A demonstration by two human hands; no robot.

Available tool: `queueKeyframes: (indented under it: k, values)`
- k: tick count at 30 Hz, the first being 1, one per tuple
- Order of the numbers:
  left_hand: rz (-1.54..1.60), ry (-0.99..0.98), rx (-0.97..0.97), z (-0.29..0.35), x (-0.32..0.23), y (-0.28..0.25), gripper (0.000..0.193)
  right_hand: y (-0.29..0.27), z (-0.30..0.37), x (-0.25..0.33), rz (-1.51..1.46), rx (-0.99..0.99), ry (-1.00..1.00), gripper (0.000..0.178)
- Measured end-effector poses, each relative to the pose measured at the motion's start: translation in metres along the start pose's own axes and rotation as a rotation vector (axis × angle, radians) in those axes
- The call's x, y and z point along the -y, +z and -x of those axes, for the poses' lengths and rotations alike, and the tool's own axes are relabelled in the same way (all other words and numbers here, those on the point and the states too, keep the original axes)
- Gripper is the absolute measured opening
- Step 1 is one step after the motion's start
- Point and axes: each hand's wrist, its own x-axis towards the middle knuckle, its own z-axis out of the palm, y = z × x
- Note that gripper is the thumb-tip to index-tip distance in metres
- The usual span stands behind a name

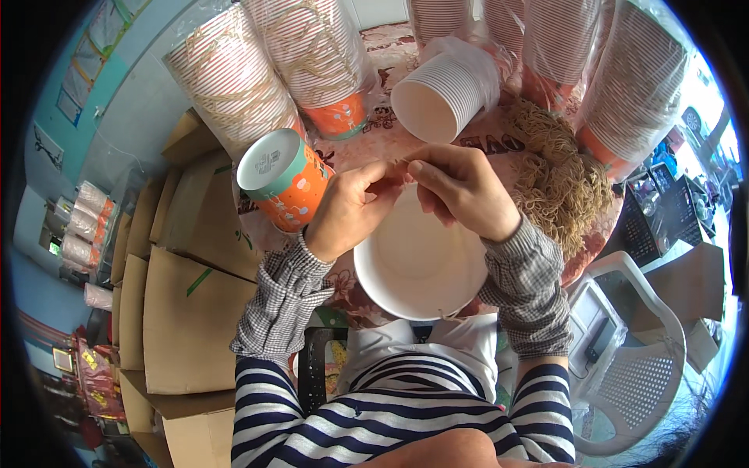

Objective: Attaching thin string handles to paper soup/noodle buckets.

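Observation:
Both hands meet above a large white paper bucket (421,269) whose open mouth faces up in front of me. My left hand (353,207) is closed, its fingertips pinched together near the bucket's far rim. Against it, my right hand (466,191) is pinched too, thumb and fingers pressed close. Whatever thin thing they hold is too small to make out. An orange and green paper bucket (290,191) stands upside down just left of my left hand. To the right of my right hand lies a tangled heap of tan cords (563,187).
Tall bagged stacks of paper buckets (234,78) line the table's far side, with a white stack (446,93) lying tilted among them. Cardboard boxes (195,327) crowd the left. A white plastic chair (636,374) stands at right. The table has a red patterned cover (388,47).

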Motion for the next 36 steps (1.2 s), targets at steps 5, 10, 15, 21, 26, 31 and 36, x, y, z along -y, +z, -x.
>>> queueKeyframes:
  k: [5,10,15,21,26,31,36]
  values:
    - [0.169,-0.033,-0.054,-0.003,0.031,0.007,0.017,-0.001,-0.015,-0.013,0.051,-0.003,-0.006,0.020]
    - [0.146,-0.049,-0.128,-0.012,0.041,0.008,0.013,0.002,-0.026,-0.024,0.065,-0.032,-0.026,0.024]
    - [-0.170,0.010,-0.179,-0.017,0.040,0.006,0.012,0.012,-0.037,-0.033,0.040,-0.183,-0.107,0.025]
    - [-0.333,-0.073,-0.148,-0.016,0.066,0.004,0.018,0.012,-0.049,-0.049,-0.134,-0.219,0.039,0.024]
    - [-0.248,-0.143,-0.050,-0.018,0.084,0.000,0.022,-0.005,-0.063,-0.055,-0.532,-0.306,0.155,0.025]
    - [-0.223,-0.111,-0.079,-0.017,0.094,0.003,0.023,-0.045,-0.046,-0.058,-0.763,-0.233,0.315,0.032]
    - [-0.206,-0.071,-0.103,-0.013,0.102,-0.004,0.020,-0.054,0.003,-0.056,-0.612,-0.103,0.206,0.028]
